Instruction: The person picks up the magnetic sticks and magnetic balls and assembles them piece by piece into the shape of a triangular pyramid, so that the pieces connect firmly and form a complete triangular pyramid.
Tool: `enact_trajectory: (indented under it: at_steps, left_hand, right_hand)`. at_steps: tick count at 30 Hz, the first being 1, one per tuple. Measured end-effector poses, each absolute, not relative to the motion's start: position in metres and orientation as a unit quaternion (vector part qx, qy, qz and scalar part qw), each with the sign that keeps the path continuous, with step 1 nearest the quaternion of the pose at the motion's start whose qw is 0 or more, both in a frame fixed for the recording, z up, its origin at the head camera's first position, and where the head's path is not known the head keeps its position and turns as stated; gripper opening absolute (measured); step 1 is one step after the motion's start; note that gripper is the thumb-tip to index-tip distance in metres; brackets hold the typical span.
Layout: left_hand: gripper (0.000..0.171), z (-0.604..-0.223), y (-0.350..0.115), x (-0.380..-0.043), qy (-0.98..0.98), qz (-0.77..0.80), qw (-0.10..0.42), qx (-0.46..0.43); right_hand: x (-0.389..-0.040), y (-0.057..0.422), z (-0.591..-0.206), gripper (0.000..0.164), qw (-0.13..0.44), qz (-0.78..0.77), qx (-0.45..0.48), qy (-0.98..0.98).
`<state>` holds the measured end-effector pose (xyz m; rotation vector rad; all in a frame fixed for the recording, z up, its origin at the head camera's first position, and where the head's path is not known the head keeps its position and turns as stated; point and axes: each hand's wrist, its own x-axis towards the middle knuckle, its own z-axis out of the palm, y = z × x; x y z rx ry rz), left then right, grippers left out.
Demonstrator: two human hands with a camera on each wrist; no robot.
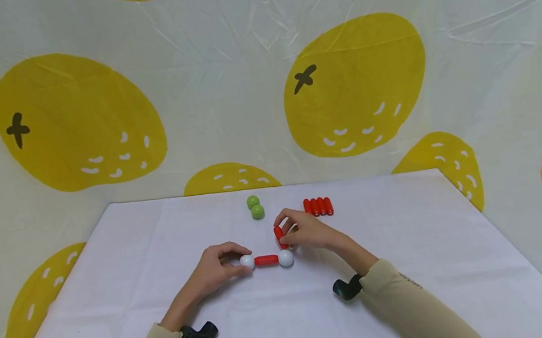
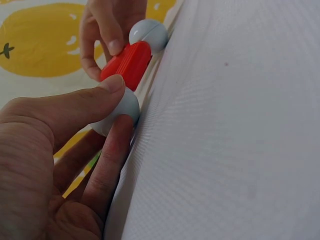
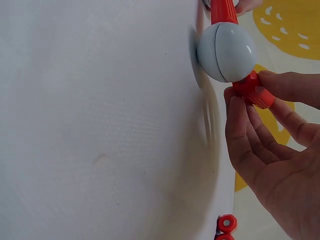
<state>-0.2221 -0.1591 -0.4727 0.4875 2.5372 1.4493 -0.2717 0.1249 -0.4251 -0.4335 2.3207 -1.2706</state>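
Observation:
Two white balls lie on the table, joined by a red rod [image 1: 266,260]. My left hand [image 1: 214,269] pinches the left white ball [image 1: 246,262] between thumb and fingers. A second red rod [image 1: 279,236] is held in my right hand [image 1: 308,230], thumb on one side and fingers on the other. In the right wrist view, that rod [image 3: 260,97] meets the right white ball [image 3: 234,52] at its near end. It stands at an angle to the joined rod. The left wrist view shows the joined rod [image 2: 131,64] up close, past my thumb.
Two green balls [image 1: 257,211] sit touching behind the hands. Several red rods [image 1: 317,207] lie side by side at the back right. A white cloth covers the table [image 1: 411,299]. Behind it hangs a fruit-patterned curtain [image 1: 219,84].

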Motion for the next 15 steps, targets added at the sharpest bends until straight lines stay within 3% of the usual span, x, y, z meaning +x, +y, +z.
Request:
enact_trajectory:
  at_steps: [15]
  left_hand:
    - [0.03, -0.4765, -0.16, -0.223, 0.85, 0.493, 0.091, 0.162]
  right_hand:
    - [-0.2678, 0.1216, -0.4244, 0.037, 0.236, -0.446, -0.187, 0.843]
